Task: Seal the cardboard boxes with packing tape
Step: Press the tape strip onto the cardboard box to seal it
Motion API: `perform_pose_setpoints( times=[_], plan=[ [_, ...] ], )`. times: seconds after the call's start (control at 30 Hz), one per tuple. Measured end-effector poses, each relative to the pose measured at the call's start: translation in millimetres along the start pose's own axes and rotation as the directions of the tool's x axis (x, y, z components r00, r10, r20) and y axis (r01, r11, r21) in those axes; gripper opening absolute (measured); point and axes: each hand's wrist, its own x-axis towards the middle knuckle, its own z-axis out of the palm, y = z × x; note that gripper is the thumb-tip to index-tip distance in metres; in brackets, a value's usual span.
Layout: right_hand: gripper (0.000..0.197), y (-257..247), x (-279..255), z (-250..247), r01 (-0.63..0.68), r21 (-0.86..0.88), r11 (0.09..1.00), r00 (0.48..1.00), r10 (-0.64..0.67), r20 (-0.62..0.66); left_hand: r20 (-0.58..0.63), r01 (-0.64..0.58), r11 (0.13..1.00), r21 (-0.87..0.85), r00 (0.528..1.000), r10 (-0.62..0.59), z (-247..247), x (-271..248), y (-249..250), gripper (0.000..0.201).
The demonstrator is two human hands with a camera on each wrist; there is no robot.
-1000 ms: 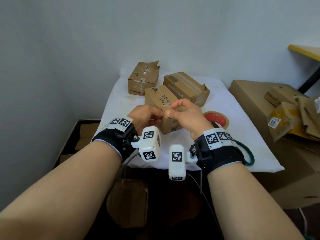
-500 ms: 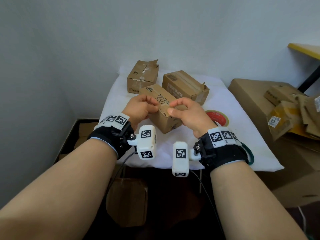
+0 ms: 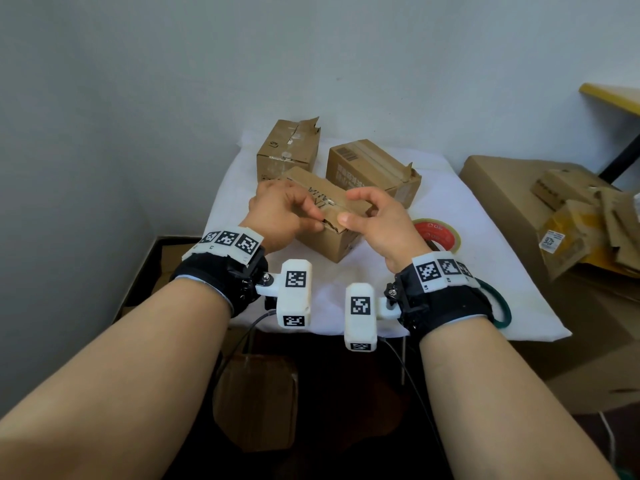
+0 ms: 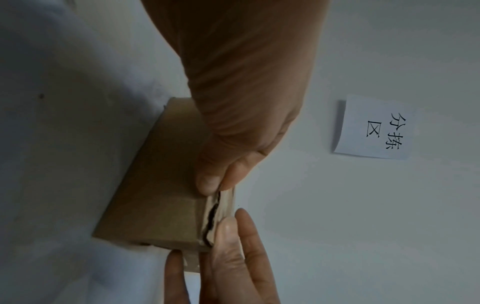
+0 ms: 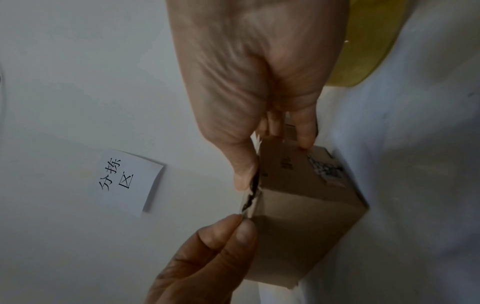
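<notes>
Head view first: we see our left hand [image 3: 280, 216] and our right hand [image 3: 377, 223] meeting over the nearest cardboard box [image 3: 332, 242], which sits on the white cloth [image 3: 485, 271] covering the tabletop, close to the front edge and roughly midway along it. Our left hand has thumb and forefinger curled together, pinching the torn front edge of the box's top flap. Our right hand also closes on that edge, thumb on the near side and fingers curled over the top of the box. From the left wrist we see the left thumb [image 4: 207, 181] pressed at the flap's ragged, dark-lined seam, with the right hand's fingertips [image 4: 228, 230] touching the same seam just below. From the right wrist, the right thumb [image 5: 244, 181] lies along that seam while a lower finger [image 5: 303, 139] rests on the printed side of the box [image 5: 306, 205].

Two more cardboard boxes stand toward the back edge: one with a torn top flap [image 3: 289, 150] at the back left, one taped with a barcode [image 3: 372, 169] just to its right. A roll of packing tape [image 3: 437, 233] with a red core lies flat on the cloth to the right of our right hand, well apart from the box. A paper note [image 4: 374, 127] with printed characters hangs on the wall [image 3: 311, 64].
</notes>
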Motion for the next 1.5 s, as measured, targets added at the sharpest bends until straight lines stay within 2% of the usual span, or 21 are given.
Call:
perform_pose_setpoints(
  times=[0.07, 0.17, 0.27, 0.4, 0.5, 0.6, 0.87, 1.07, 1.37, 1.5],
  plan=[
    [0.038, 1, 0, 2, 0.023, -0.006, 1.000, 1.000, -0.023, -0.009, 0.009, -0.017, 0.999, 0.033, 1.000, 0.017, 0, 0, 1, 0.033],
    [0.034, 2, 1, 2, 0.032, -0.011, 0.999, 0.999, -0.032, 0.011, 0.013, -0.025, 0.996, 0.091, 1.000, 0.024, 0, 0, 4, 0.028],
    [0.029, 2, 1, 2, 0.033, -0.027, 0.999, 0.999, -0.032, 0.031, -0.034, -0.007, 0.992, 0.130, 0.999, 0.012, 1, 0, 5, 0.023],
    [0.027, 2, 1, 3, 0.022, -0.030, 0.999, 0.999, -0.021, 0.038, -0.095, 0.000, 0.978, 0.208, 0.995, 0.021, 6, 1, 6, 0.028],
    [0.032, 3, 0, 3, 0.017, -0.018, 1.000, 0.998, -0.016, 0.057, -0.064, 0.035, 0.968, 0.248, 0.998, -0.020, 8, 0, 9, 0.038],
    [0.035, 3, -1, -1, 0.029, -0.006, 1.000, 0.998, -0.028, 0.062, -0.064, 0.038, 0.953, 0.300, 0.998, -0.020, 5, 1, 12, 0.038],
    [0.050, 5, 2, 5, 0.049, 0.057, 0.997, 0.993, -0.055, 0.104, -0.110, -0.027, 0.928, 0.372, 0.991, 0.073, -5, 0, 16, 0.044],
    [0.049, 5, 3, 10, 0.081, 0.052, 0.995, 0.989, -0.087, 0.119, -0.075, 0.042, 0.922, 0.385, 0.997, -0.014, -6, -1, 21, 0.040],
    [0.046, 13, 3, 11, 0.077, -0.008, 0.997, 0.988, -0.076, 0.134, -0.107, 0.171, 0.912, 0.372, 0.984, -0.141, 1, 5, 29, 0.034],
    [0.041, 11, 2, 8, 0.021, 0.026, 0.999, 0.990, -0.025, 0.138, -0.104, 0.196, 0.913, 0.359, 0.980, -0.170, 1, 7, 30, 0.033]
  ],
)
